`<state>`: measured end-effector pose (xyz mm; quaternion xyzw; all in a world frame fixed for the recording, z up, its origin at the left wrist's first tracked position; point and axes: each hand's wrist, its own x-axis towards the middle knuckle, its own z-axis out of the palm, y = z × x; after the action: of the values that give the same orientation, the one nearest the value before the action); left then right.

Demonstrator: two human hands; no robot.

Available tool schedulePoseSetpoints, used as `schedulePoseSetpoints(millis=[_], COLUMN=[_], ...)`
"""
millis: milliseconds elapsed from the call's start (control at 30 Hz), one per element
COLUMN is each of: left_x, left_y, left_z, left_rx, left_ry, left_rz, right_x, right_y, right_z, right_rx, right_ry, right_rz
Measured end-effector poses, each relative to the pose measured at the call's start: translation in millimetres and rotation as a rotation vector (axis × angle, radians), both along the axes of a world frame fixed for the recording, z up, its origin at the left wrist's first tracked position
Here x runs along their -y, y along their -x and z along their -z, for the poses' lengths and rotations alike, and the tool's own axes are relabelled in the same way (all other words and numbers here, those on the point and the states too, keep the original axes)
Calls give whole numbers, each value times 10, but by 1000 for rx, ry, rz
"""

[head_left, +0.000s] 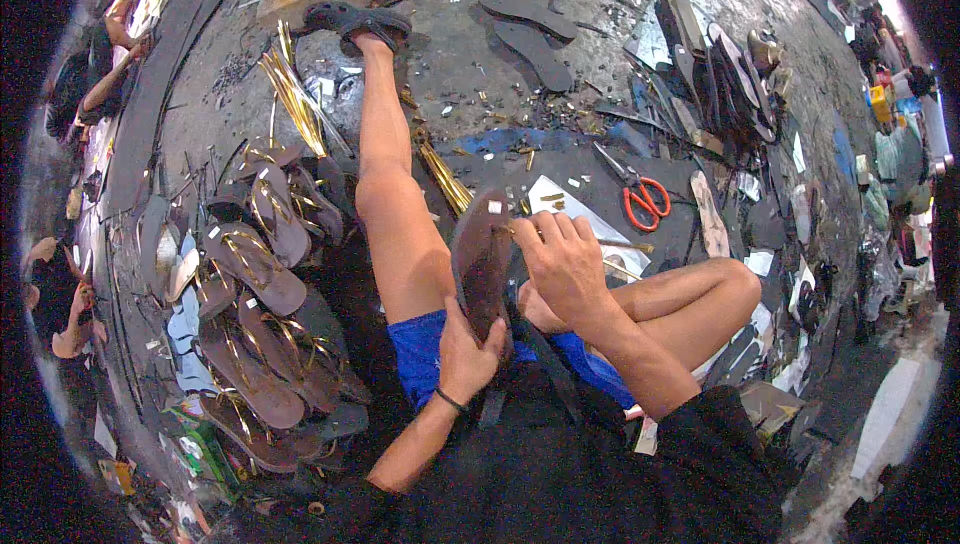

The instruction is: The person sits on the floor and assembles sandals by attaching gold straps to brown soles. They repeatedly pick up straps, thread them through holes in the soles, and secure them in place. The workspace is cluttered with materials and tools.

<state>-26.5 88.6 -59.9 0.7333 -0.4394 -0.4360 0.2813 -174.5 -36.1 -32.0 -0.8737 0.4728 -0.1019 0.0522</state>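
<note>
A dark brown sandal sole (478,249) stands upright over my lap, a small white label near its upper end. Around its lower end, my left hand (466,356) is closed, thumb on the near face. My right hand (562,266) is pinched at the sole's upper right edge. From that hand a thin gold strap (630,246) sticks out to the right; the bit between the fingertips is mostly hidden. Behind the hand lies a white sheet (560,206) with small gold scraps. A bundle of gold strips (445,176) rests just beyond the sole, beside my outstretched leg.
Brown sandals with gold straps (265,284) are heaped at the left. Orange-handled scissors (640,194) lie right of the sheet. More gold strips (292,94), two dark soles (530,34) and a stack of soles (715,69) lie farther off. Other people's hands (75,319) show at the left rim.
</note>
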Motion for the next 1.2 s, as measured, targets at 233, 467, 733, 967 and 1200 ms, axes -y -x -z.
schedulePoseSetpoints(millis=[233, 467, 733, 967, 1200], left_x=[515, 632, 625, 585, 556], left_y=[-379, -285, -165, -134, -281], left_z=[-429, -465, -653, -572, -454], left_rx=[-885, -506, -189, -134, -345], left_ry=[149, 373, 507, 490, 404], left_rz=[-420, -158, -56, -57, -11], right_x=[-138, -221, -225, -165, -85], right_y=[133, -78, -222, -158, -47], right_z=[115, -249, -296, -219, -5], right_rx=[650, 938, 859, 809, 898], right_ry=[-380, -925, -493, -705, -989], right_rz=[345, 266, 265, 175, 194])
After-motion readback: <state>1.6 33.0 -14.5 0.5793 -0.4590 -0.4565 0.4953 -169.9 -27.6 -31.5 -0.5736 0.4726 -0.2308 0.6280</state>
